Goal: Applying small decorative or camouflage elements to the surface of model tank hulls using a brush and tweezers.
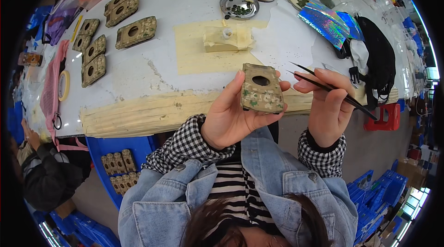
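While cradling a camouflage-patterned case (262, 98) in the left hand (229, 119), thumb along one edge and fingertips round the other, grip black tweezers (334, 90) between thumb and fingers of the right hand (330, 108). Keep both hands narrowed on these two things. Hold the case above the near, tape-covered edge of the worktop (138, 64), its round opening toward the far side. Point the tweezers' two tips, slightly apart, at the case's upper right corner, near it.

Beyond, see a tape-wrapped block (222, 44) on a yellow sheet (188, 45), then a round metal dish (255, 2) with small dark and green pieces. At left on the worktop, see several more camouflage cases (138, 37); below, on a blue surface (101, 147), see smaller-looking rows of similar ones (118, 161).
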Demonstrator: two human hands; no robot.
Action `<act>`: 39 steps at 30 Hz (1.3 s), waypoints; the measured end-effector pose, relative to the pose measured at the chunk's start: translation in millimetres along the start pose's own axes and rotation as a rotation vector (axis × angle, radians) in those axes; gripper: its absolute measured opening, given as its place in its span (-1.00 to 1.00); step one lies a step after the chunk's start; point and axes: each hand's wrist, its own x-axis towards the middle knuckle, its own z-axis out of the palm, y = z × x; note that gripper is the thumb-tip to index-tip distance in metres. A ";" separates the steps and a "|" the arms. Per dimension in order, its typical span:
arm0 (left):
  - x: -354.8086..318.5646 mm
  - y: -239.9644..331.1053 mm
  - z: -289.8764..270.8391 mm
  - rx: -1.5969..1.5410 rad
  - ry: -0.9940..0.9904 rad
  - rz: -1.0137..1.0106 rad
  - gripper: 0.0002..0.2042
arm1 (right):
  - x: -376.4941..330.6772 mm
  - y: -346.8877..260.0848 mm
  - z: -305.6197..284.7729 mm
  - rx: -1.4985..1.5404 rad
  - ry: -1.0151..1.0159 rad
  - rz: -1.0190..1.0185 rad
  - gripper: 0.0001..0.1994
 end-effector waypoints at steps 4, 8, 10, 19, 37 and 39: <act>-5.3 5.1 1.0 0.011 -0.040 -0.026 -0.45 | -0.7 4.1 1.4 0.138 0.063 0.105 -0.59; -18.2 8.3 15.8 0.251 0.021 0.072 -0.43 | 1.2 2.3 5.2 0.415 0.114 0.281 -0.54; -27.3 12.0 14.6 0.305 -0.004 0.134 -0.38 | 1.6 2.9 5.8 0.546 0.158 0.393 -0.54; -58.4 34.1 19.6 0.250 0.018 0.332 -0.35 | 1.0 7.3 13.3 0.727 0.143 0.479 -0.55; -49.3 47.2 5.7 0.053 -0.107 0.341 -0.30 | 51.5 23.3 58.0 -0.822 -0.050 -0.335 -0.90; -49.3 48.8 1.7 0.046 -0.089 0.360 -0.30 | 57.8 27.5 63.3 -0.881 -0.072 -0.354 -0.86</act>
